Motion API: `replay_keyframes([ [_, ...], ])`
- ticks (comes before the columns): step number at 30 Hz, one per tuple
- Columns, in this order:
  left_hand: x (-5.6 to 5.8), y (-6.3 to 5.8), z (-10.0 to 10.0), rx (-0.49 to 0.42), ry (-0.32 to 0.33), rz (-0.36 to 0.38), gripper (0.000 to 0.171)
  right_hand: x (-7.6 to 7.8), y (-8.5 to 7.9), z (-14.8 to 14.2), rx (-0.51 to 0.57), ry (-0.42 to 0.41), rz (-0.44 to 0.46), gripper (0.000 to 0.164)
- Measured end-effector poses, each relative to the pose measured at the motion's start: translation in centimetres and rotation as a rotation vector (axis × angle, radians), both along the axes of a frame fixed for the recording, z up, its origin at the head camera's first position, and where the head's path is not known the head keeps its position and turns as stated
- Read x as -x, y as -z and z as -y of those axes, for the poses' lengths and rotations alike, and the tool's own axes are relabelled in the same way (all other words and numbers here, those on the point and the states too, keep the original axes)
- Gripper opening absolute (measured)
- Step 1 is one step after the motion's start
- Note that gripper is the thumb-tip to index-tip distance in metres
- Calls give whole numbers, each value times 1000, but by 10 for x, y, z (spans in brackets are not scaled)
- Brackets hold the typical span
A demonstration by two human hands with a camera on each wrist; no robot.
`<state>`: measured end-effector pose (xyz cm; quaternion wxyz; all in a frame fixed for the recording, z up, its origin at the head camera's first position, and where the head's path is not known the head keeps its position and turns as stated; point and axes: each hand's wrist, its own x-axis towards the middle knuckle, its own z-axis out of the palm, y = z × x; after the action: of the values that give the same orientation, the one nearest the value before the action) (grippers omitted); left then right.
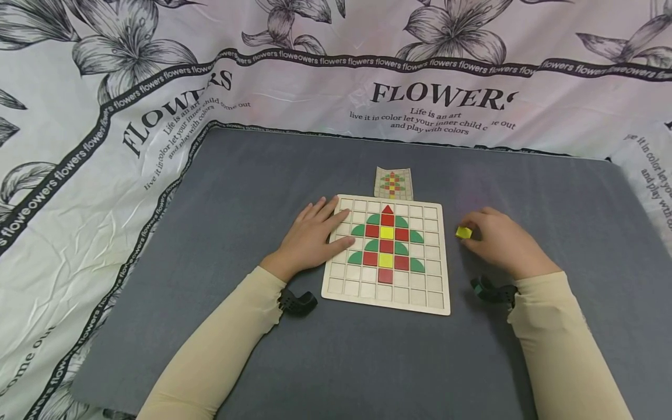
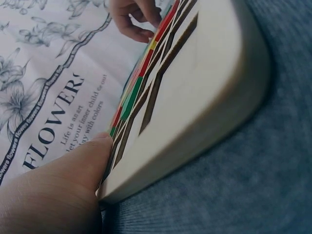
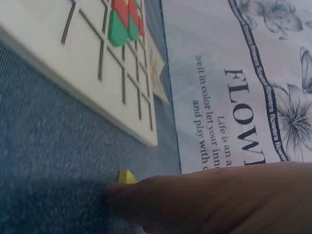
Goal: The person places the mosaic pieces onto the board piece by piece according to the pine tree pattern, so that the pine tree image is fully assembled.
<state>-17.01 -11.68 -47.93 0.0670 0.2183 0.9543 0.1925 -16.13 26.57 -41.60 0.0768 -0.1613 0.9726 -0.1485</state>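
Observation:
A square wooden grid board (image 1: 357, 288) lies on the grey table, with red, yellow and green pieces set in it in a tree shape. My left hand (image 1: 312, 236) rests on the board's left edge, fingers spread and straight. In the left wrist view the thumb (image 2: 83, 161) lies along the board's rim. To the right of the board, my right hand (image 1: 493, 240) pinches a small yellow block (image 1: 464, 233) between thumb and fingertips. In the right wrist view, part of that yellow block (image 3: 126, 176) shows past the finger, close over the table cloth.
A small pattern card (image 1: 393, 184) showing a similar tree lies just behind the board. Dark grey cloth covers the table (image 1: 252, 175). A white flower-print sheet (image 1: 315, 93) with lettering hangs along the back and left side. Black wrist straps (image 1: 298, 303) sit on both wrists.

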Motion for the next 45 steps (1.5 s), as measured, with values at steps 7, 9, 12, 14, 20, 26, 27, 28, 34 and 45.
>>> replay_keyframes([
  [7, 0, -2, 1, -15, 3, -9, 77, 4, 2, -3, 24, -26, -24, 19],
  [9, 0, -3, 1, -16, 5, -13, 76, 5, 2, -3, 30, -23, -28, 19],
  [12, -1, -4, 2, -16, 8, -15, 76, 4, 1, -1, 35, -16, -30, 20],
  [14, -1, -5, 2, -17, 9, -17, 76, 3, 0, 2, 44, -2, -36, 22],
  [20, -1, -7, 2, -27, 8, -14, 76, -2, -15, 12, 103, 25, -36, 23],
  [26, 0, -6, 2, -29, 10, -16, 77, -12, -28, 31, 120, -4, -3, 22],
  [27, 0, -6, 3, -31, 11, -17, 77, -14, -30, 36, 119, -16, -6, 21],
  [28, 1, -6, 3, -33, 12, -17, 77, -16, -31, 40, 117, -29, -8, 21],
  [34, 1, -5, 2, -31, 10, -7, 76, -31, -38, 67, 86, -130, -50, 19],
  [45, -1, -3, 0, -10, 13, -1, 76, -64, -20, 109, 75, -361, -95, 14],
])
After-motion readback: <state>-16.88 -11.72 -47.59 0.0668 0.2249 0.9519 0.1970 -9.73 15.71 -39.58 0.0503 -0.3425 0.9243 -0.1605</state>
